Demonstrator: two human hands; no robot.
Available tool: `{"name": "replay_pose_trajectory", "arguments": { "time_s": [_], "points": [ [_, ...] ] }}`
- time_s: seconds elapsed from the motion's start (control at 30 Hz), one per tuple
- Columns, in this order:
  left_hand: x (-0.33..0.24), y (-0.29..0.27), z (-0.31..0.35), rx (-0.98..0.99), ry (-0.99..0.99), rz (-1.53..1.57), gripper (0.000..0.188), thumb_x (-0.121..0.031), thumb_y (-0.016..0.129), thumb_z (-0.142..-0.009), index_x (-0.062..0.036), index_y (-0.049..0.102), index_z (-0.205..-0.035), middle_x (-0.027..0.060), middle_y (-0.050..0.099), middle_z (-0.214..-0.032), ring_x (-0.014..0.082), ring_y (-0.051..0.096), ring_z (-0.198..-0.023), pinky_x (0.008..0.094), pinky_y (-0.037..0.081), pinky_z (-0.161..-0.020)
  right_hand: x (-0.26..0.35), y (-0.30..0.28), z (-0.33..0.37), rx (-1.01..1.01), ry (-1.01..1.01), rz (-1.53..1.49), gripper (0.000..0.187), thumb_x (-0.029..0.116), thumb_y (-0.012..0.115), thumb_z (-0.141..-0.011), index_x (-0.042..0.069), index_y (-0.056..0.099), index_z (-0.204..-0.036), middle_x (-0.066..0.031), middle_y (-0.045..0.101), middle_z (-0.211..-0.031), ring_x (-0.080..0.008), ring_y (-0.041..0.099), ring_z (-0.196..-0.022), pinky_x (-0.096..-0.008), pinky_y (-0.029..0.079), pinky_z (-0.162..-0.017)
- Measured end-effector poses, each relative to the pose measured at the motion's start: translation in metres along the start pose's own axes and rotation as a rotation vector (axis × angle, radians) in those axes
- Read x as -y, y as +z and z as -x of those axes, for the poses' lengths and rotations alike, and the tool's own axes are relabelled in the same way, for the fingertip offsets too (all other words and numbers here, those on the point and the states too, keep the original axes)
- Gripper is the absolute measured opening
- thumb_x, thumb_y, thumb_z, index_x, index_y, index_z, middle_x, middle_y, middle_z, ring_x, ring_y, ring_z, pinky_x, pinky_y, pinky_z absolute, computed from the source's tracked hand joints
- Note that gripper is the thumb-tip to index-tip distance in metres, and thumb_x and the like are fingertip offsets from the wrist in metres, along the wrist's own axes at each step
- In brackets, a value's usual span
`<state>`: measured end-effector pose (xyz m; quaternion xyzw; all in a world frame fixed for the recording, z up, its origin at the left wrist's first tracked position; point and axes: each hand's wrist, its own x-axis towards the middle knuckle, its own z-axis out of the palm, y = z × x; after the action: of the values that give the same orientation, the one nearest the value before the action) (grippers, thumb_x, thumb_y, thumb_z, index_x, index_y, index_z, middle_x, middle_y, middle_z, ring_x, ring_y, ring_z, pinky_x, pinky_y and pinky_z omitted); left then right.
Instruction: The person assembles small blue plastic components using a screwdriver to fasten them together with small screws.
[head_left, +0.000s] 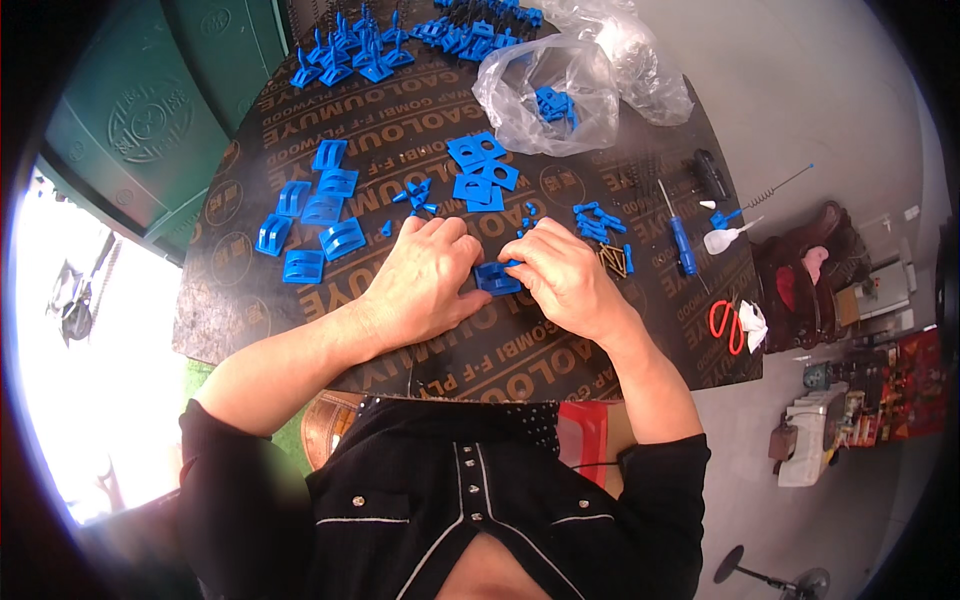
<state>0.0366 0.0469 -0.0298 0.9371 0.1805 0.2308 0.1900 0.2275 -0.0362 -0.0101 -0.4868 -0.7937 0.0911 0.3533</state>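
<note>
Both my hands meet over one blue plastic bracket (497, 277) on the dark plywood board (420, 130). My left hand (425, 280) presses on the bracket's left side, with its fingers curled. My right hand (562, 277) pinches the bracket's right edge with its fingertips. Small blue pins (600, 222) lie just beyond my right hand, and a few small blue pieces (415, 195) lie beyond my left. Flat blue square plates (482, 168) sit further back in the middle.
Several blue U-shaped brackets (310, 215) lie at the left. Assembled blue parts (350, 55) stand at the far edge beside clear plastic bags (560, 85). A blue-handled screwdriver (680, 240), a small white bottle (722, 238) and red scissors (727, 322) lie at the right.
</note>
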Motion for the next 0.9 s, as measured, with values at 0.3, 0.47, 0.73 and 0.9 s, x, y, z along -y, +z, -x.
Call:
{"name": "replay_pose_trajectory", "arguments": {
  "time_s": [0.3,0.47,0.73,0.9],
  "points": [
    [-0.0005,0.0004,-0.0006,0.005,-0.007,-0.001,0.03,-0.018,0.077,-0.067,-0.004,0.06,-0.087,0.0098,0.055,-0.086,0.0274,0.054,-0.088,0.0384,0.039,-0.081,-0.002,0.0027,0.0022,-0.016,0.028,-0.034,0.018,-0.006,0.065,-0.073,-0.001,0.059,-0.089,-0.0123,0.059,-0.077,-0.0292,0.055,-0.073,-0.0369,0.046,-0.065],
    [0.0,0.0009,0.0001,-0.002,-0.005,-0.005,0.03,-0.018,0.077,-0.067,-0.0038,0.06,-0.087,0.0098,0.055,-0.086,0.0274,0.054,-0.088,0.0386,0.039,-0.082,-0.0023,0.0031,0.0014,-0.006,0.015,-0.02,0.016,-0.006,0.065,-0.074,-0.001,0.059,-0.088,-0.0119,0.059,-0.076,-0.0287,0.055,-0.072,-0.0365,0.045,-0.064],
    [-0.0011,0.002,-0.0006,-0.006,0.005,-0.015,0.03,-0.019,0.076,-0.066,-0.0034,0.059,-0.086,0.0099,0.055,-0.085,0.0275,0.055,-0.088,0.0389,0.039,-0.081,-0.0008,0.0048,0.002,-0.014,0.023,-0.015,0.015,-0.005,0.065,-0.075,-0.001,0.059,-0.088,-0.0117,0.059,-0.075,-0.0283,0.055,-0.071,-0.0362,0.045,-0.064],
    [-0.0003,0.0025,0.0,-0.02,0.013,-0.019,0.03,-0.018,0.076,-0.066,-0.0034,0.059,-0.086,0.0096,0.056,-0.085,0.0272,0.055,-0.087,0.0387,0.039,-0.08,-0.0024,0.0102,0.0033,0.004,0.037,-0.047,0.015,-0.005,0.065,-0.075,-0.001,0.06,-0.088,-0.0118,0.059,-0.075,-0.0273,0.056,-0.071,-0.0356,0.046,-0.063]
  ]
}}
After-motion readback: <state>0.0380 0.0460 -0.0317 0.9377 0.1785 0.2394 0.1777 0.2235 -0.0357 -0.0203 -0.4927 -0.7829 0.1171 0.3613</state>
